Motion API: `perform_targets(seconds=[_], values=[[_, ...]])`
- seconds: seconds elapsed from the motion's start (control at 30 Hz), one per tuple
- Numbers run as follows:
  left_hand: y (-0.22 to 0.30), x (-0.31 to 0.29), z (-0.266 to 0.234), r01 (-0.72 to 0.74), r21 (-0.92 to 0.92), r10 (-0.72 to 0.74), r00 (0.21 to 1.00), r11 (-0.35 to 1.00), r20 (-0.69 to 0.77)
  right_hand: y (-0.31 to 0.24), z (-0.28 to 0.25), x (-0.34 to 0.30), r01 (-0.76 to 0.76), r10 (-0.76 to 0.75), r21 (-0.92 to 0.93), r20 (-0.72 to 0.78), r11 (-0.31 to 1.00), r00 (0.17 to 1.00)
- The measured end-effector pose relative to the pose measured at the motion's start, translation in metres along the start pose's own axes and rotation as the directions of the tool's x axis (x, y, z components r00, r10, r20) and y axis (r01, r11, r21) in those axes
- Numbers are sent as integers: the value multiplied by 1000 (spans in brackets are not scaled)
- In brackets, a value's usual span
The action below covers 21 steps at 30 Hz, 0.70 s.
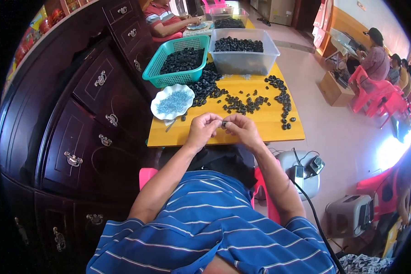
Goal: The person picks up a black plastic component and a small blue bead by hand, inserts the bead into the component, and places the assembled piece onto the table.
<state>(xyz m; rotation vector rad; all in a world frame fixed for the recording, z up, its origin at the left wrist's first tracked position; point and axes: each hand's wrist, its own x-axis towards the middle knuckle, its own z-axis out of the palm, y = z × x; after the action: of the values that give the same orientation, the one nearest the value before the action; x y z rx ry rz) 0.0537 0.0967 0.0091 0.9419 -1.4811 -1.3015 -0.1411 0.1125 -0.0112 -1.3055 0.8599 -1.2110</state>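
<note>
My two hands meet over the near edge of the yellow table (278,133). My right hand (244,131) pinches a small black ring-shaped part (223,124) between thumb and fingers. The fingertips of my left hand (202,131) are pressed together against the near side of that part; anything small inside that pinch is hidden. Left of my hands, a white wavy-rimmed plate (158,111) holds many tiny light-blue pieces (173,101). Just beyond my hands lies a loose group of small black parts (244,106). A curved row of black ring-shaped parts (285,102) runs along the right edge.
A green basket (156,78) and a clear plastic bin (244,64), both with black parts, stand at the far side. A dark wooden cabinet (77,137) rises at left. Another person (162,20) works beyond; others sit at right near pink chairs (374,89).
</note>
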Motion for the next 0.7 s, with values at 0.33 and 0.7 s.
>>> perform_targets(seconds=[0.33,0.7], values=[[3,-3,-6,-137,160,129,990,977,64,-1,-3,0,-29,27,29,77,999,997],[17,-7,-9,102,-232,-39,964,967,263,-13,-1,-4,-126,95,152,199,980,975]])
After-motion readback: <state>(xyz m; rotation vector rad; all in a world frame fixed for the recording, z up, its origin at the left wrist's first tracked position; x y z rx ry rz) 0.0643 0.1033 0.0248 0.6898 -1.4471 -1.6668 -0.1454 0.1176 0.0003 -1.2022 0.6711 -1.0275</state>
